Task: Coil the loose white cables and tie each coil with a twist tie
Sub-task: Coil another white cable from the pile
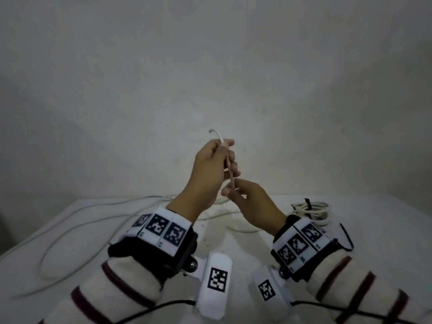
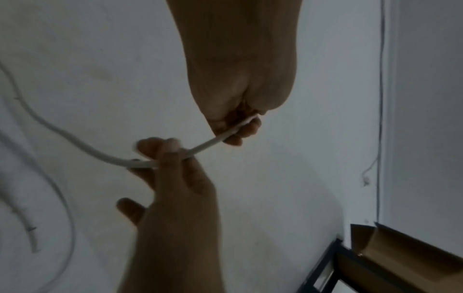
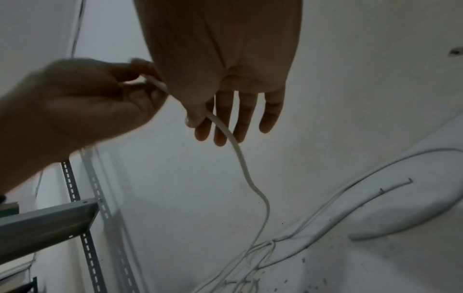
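- Both hands are raised above the white table point(image 1: 233, 249).
- White cable point(image 1: 228, 160) runs between them: left hand point(image 1: 210, 169) curls around its upper end, right hand point(image 1: 252, 197) pinches it just below.
- Its slack trails across the table's left.
- Tied coil point(image 1: 313, 210) lies far right.

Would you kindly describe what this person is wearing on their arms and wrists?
Both arms wear cream knitted sleeves with dark maroon stripes. Each wrist carries a black band covered with white tiles printed with black square markers, plus a white camera mount with another marker and a black cable. Hands are bare.
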